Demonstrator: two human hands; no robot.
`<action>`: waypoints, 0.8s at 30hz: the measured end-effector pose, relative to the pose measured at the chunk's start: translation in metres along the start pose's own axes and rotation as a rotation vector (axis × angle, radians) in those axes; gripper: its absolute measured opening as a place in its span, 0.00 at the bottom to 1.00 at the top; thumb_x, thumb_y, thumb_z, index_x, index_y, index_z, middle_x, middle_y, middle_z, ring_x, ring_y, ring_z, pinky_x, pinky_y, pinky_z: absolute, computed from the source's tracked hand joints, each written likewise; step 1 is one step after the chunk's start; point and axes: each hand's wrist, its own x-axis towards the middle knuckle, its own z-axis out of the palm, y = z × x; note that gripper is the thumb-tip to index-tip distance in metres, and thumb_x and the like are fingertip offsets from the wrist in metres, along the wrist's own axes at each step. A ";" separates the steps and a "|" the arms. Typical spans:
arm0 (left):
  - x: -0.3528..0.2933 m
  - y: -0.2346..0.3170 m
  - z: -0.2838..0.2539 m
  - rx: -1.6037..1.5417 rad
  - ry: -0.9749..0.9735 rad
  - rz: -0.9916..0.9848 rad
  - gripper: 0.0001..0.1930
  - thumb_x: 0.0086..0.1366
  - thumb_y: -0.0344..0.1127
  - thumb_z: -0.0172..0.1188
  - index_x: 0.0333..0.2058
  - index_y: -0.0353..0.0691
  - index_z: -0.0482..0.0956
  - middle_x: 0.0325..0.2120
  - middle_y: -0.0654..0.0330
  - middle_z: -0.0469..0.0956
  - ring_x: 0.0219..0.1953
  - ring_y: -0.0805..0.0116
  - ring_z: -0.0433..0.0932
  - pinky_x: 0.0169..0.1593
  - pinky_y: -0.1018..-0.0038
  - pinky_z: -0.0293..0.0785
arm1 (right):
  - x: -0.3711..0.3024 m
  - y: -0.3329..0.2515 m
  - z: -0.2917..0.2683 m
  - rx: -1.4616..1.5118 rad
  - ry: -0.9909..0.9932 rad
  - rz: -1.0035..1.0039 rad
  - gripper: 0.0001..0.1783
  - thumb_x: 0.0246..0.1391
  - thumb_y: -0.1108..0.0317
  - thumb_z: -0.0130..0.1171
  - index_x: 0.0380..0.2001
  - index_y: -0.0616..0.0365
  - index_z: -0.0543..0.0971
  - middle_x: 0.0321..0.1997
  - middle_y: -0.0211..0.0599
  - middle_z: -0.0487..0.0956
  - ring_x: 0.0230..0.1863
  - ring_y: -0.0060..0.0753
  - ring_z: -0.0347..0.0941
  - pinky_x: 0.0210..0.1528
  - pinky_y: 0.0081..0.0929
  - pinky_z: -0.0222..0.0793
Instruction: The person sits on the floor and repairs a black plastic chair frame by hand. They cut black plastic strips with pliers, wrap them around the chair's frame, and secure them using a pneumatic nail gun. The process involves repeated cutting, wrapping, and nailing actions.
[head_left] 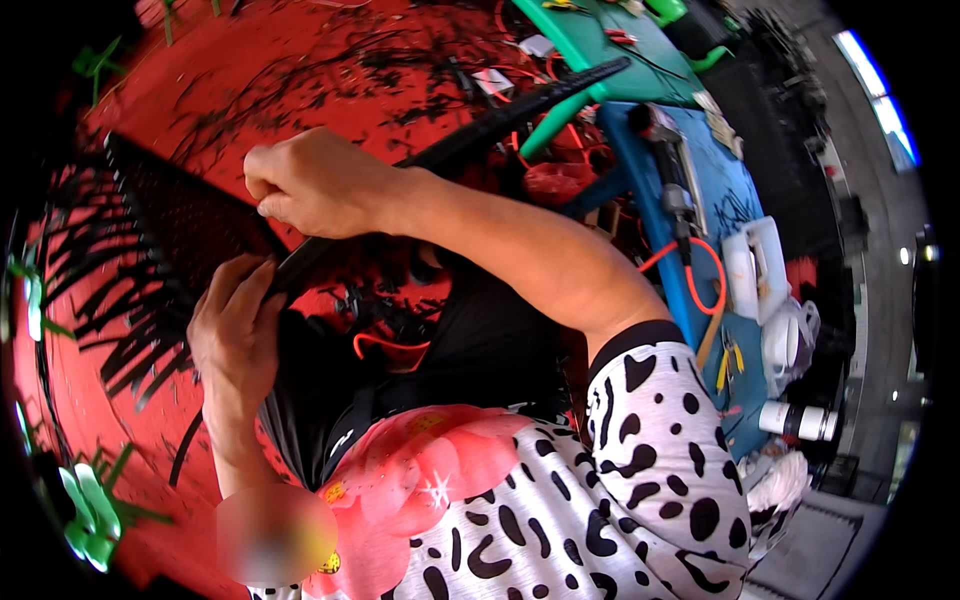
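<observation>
A black woven panel [185, 215] with a dark bar-like frame [450, 140] lies across my lap, slanting up to the right. Many loose black strips [120, 270] fan out from its left side. My left hand [235, 325] is closed round the panel's near edge, fingers on top. Just above it, my right hand [315, 185] is closed in a pinch over the frame, its forearm crossing in front of me. Whatever sits between those fingertips is too small or hidden to name.
Black scraps litter the red floor [225, 70]. At right, a blue table [745, 400] bears a power tool [670, 160] with an orange hose [722, 285], yellow-handled pliers [732, 365], a white container [755, 270] and a white cylinder [798, 422]. A green table [640, 60] stands beyond.
</observation>
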 end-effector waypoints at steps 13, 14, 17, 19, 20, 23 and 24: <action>0.006 -0.005 0.003 -0.132 -0.037 -0.058 0.12 0.51 0.22 0.59 0.37 0.29 0.76 0.34 0.48 0.78 0.35 0.51 0.78 0.40 0.67 0.73 | -0.259 0.078 -0.283 -1.053 0.080 1.577 0.40 0.42 0.43 0.66 0.49 0.66 0.74 0.51 0.53 0.76 0.50 0.51 0.75 0.51 0.41 0.71; 0.007 -0.005 0.002 -0.136 -0.048 -0.069 0.12 0.51 0.22 0.59 0.37 0.29 0.77 0.34 0.48 0.78 0.35 0.50 0.78 0.40 0.67 0.73 | -0.267 0.088 -0.286 -0.997 0.059 1.613 0.39 0.40 0.43 0.67 0.46 0.67 0.76 0.49 0.55 0.77 0.48 0.52 0.76 0.49 0.41 0.71; 0.011 -0.007 -0.004 -0.130 -0.064 -0.083 0.12 0.50 0.22 0.59 0.36 0.30 0.77 0.34 0.48 0.79 0.36 0.50 0.78 0.41 0.67 0.73 | -0.308 0.139 -0.300 -0.907 0.069 1.643 0.36 0.36 0.43 0.69 0.34 0.70 0.81 0.38 0.54 0.81 0.42 0.52 0.78 0.44 0.38 0.72; 0.005 -0.006 -0.008 -0.077 -0.064 -0.112 0.12 0.51 0.23 0.60 0.36 0.30 0.77 0.34 0.49 0.79 0.35 0.50 0.78 0.40 0.66 0.73 | -0.313 0.154 -0.302 -0.862 0.107 1.593 0.32 0.37 0.47 0.69 0.34 0.68 0.80 0.33 0.52 0.81 0.37 0.46 0.79 0.41 0.38 0.72; 0.004 -0.005 -0.008 -0.075 -0.076 -0.089 0.13 0.50 0.24 0.60 0.37 0.30 0.77 0.35 0.48 0.78 0.36 0.50 0.78 0.41 0.67 0.73 | -0.322 0.157 -0.307 -0.840 0.110 1.559 0.28 0.41 0.51 0.65 0.38 0.67 0.80 0.38 0.57 0.80 0.42 0.52 0.78 0.45 0.41 0.71; 0.003 -0.010 -0.011 -0.038 -0.095 -0.025 0.14 0.50 0.27 0.62 0.38 0.31 0.77 0.35 0.48 0.78 0.36 0.48 0.77 0.41 0.63 0.73 | -0.335 0.146 -0.318 -0.852 0.183 1.478 0.24 0.39 0.58 0.59 0.35 0.68 0.80 0.33 0.58 0.80 0.38 0.52 0.78 0.41 0.43 0.70; 0.001 -0.013 -0.015 -0.042 -0.120 -0.038 0.15 0.50 0.27 0.62 0.38 0.32 0.77 0.34 0.49 0.78 0.35 0.47 0.77 0.40 0.62 0.73 | -0.331 0.132 -0.314 -0.816 0.211 1.480 0.22 0.39 0.58 0.59 0.31 0.69 0.79 0.28 0.54 0.80 0.30 0.49 0.79 0.33 0.41 0.71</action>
